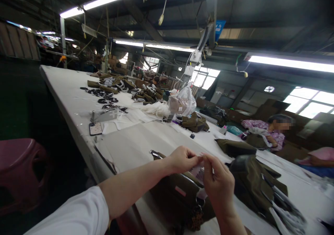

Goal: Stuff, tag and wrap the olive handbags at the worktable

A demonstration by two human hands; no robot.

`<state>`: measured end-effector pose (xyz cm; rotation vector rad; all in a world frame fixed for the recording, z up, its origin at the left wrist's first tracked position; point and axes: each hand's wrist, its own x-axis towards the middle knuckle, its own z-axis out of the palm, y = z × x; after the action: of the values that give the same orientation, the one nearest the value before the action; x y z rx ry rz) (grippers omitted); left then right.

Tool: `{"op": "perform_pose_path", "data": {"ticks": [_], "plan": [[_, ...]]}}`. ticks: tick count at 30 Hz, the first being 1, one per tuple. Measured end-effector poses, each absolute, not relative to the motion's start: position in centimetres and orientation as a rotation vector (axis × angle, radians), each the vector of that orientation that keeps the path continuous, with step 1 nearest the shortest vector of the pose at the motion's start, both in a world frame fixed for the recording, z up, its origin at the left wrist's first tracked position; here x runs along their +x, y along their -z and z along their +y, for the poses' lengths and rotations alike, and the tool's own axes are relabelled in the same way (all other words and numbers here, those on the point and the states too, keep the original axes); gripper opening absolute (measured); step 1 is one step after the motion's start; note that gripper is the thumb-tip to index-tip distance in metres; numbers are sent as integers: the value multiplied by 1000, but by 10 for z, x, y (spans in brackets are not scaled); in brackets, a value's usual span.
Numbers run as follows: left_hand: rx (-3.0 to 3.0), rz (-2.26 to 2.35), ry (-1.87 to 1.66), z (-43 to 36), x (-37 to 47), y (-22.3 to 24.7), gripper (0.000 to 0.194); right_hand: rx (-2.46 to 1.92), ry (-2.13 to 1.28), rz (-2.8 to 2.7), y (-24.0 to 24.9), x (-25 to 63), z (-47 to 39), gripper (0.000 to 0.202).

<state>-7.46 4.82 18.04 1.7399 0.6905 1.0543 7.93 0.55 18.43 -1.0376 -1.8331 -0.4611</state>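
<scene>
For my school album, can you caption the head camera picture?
Left hand and right hand close together over an olive handbag.

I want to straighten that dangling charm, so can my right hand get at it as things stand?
Probably yes: the charm hangs on the bag, just below your right hand, apparently uncovered, though that hand seems busy above the bag.

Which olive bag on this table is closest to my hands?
The bag with the pink label and brown charm, directly beneath your left hand and right hand. The pale-strapped bag lies farther right and shows no pink label.
</scene>
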Motion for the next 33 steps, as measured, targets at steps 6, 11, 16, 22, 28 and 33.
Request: {"op": "perform_pose_path", "data": {"ticks": [6,11,16,22,28,33], "plan": [[1794,899,-1223,39,-65,-177,48,-967,828,-2086,-189,84,-2,20],[1803,981,-1296,33,-65,-172,54,-1155,408,-1874,-195,89,-3,23],[1955,863,-1298,28,-70,-173,43,-1266,-175,-1869,-202,91,10,44],[1686,959,-1392,46,-64,-156,25,-1008,543,-1897,-235,72,-1,23],[1722,543,-1269,55,-81,-179,31,-926,524,-1955,-258,62,4,21],[2233,387,-1202,47,-83,-189,39,-908,551,-1949,-253,57,-1,18]]}}
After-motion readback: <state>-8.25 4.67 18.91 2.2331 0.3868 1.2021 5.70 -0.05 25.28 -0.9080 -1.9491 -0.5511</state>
